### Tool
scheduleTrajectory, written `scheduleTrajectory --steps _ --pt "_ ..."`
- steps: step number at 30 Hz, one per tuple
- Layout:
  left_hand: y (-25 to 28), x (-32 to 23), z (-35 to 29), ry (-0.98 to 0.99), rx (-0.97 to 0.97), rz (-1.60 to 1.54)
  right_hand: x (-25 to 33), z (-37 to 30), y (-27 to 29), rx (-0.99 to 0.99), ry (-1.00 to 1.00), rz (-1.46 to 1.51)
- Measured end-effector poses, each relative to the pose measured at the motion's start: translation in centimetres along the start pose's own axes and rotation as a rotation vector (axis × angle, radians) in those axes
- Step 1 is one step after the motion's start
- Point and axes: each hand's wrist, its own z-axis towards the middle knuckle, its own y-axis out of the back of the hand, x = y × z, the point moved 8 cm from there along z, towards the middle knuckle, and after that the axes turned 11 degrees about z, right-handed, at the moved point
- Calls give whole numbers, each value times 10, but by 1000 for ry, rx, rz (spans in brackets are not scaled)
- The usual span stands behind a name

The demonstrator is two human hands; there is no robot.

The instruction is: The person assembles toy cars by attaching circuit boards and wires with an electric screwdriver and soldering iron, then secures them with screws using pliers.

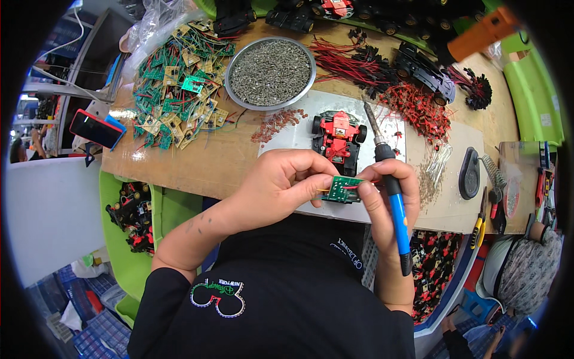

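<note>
Head view, left hand [290, 182]: the left end of a small rectangular green circuit board [344, 189] is pinched between thumb and fingers.
Right hand [380, 210]: a blue-and-black pen-shaped soldering iron [397, 212] is held, tip pointed away; the board's right end is touched by the thumb.
Circuit board: it is held over the wooden bench [209, 173], near a red-and-black plastic toy car [339, 137].
Bowl: small metal parts [269, 72] are contained in a round metal bowl [271, 108].

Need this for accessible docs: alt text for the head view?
Left hand and right hand hold a small green circuit board above a workbench; the right also grips a blue soldering iron. Beyond lie a red-and-black toy car, a bowl of metal parts and heaped circuit boards.
</note>
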Motion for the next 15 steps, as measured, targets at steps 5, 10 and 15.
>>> scheduleTrajectory --steps 5,10,15 --pt "8 1 1 35 -48 44 -2 -1 -16 260 -37 -131" --pt "28 -38 -14 -544 -505 746 -11 -2 -5 17 -134 1" --pt "2 -49 -24 -698 -299 1123 -12 2 -9 -24 -204 154"
